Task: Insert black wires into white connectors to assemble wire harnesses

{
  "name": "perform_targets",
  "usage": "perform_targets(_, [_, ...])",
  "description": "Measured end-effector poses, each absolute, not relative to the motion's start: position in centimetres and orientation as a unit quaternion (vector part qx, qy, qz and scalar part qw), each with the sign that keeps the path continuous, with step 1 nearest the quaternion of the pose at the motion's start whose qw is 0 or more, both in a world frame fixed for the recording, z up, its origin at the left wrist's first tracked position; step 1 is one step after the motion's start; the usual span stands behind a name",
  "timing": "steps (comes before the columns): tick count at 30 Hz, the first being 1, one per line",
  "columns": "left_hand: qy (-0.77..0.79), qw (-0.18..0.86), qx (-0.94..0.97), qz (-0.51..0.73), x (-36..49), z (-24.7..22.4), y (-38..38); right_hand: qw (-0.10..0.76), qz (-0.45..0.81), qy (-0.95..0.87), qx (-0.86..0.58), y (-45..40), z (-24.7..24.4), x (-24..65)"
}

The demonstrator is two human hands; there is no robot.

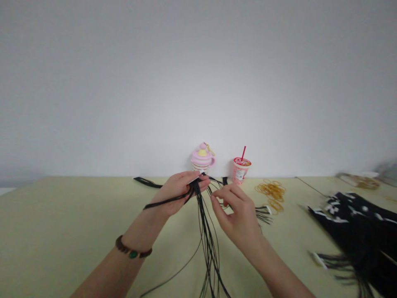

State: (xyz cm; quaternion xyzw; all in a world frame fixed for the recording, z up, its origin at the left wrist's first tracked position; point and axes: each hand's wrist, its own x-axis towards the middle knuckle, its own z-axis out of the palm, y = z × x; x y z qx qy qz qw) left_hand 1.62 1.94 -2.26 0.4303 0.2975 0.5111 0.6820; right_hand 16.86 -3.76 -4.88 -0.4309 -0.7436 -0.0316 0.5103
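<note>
Within left hand (180, 192), black cords (203, 236) dangling

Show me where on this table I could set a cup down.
The widest bare patch of the pale green table lies left of the left hand. A narrower one runs between the gold rubber bands and the black fringed bundle. It's crowded around the black cords beside the right hand.

The camera rides on the person's head, tipped forward and down over the pale green tabletop (62, 227), close above the left hand (180, 192) and right hand (238, 219), while the flat white wall (198, 82) fills the view from 9 o'clock round to 3 o'clock.
</note>
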Motion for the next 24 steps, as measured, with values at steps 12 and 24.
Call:
perform_targets(12, [0.259, 0.725, 0.469, 0.433, 1.8, -1.7, 0.6, 0.466, 0.121, -0.757, -0.441, -3.0, -5.3, 16.2])
perform_targets(24, [0.243, 0.726, 0.518, 0.381, 1.7, -1.7, 0.2, 0.462, 0.310, -0.707, -0.438, -3.4, -5.1, 16.0])
